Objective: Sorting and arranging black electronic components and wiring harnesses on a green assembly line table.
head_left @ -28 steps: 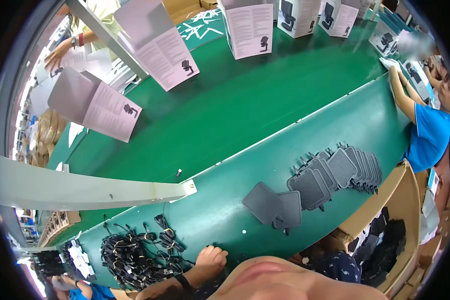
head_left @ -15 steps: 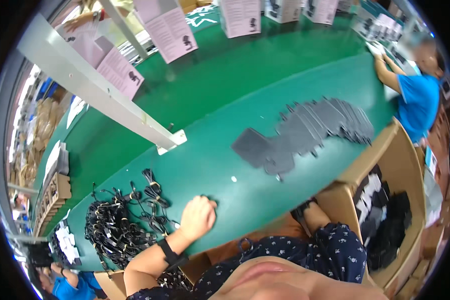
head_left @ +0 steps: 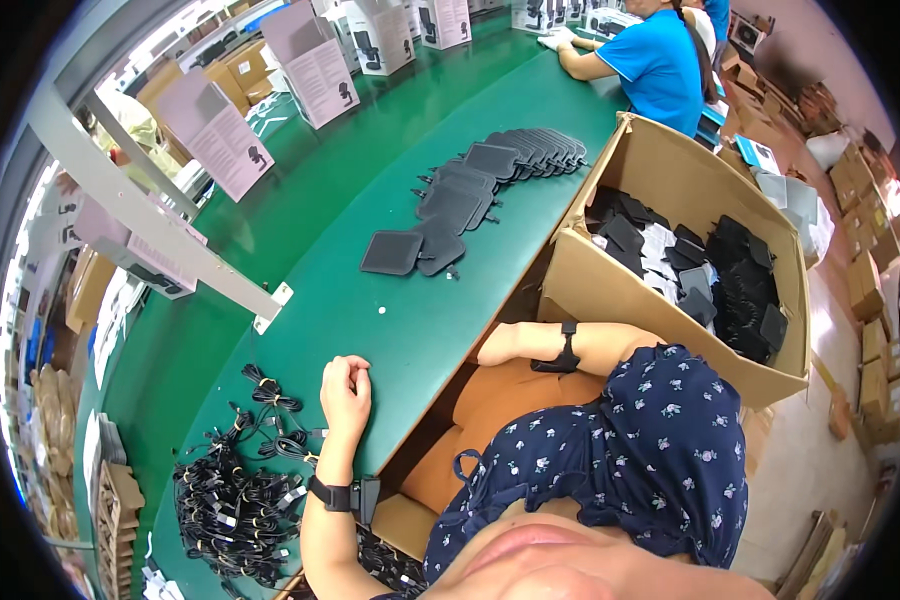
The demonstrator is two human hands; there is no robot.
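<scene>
We note the left hand (head_left: pixel 346 392) resting on the green table (head_left: pixel 410 330), fingers curled together into a loose fist, holding nothing. Just to its left lies a tangle of black cables (head_left: pixel 240 480). The right hand (head_left: pixel 497 346) sits below the table edge, beside the cardboard box (head_left: pixel 610 290); its fingers are hidden, state cannot be told. Flat black pads (head_left: pixel 470 190) lie farther along the table.

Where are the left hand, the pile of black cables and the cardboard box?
left hand (head_left: pixel 346 390): head view, back of the loosely curled hand.
pile of black cables (head_left: pixel 235 495): head view, middle of the tangle.
cardboard box (head_left: pixel 610 292): head view, near outer wall.
</scene>
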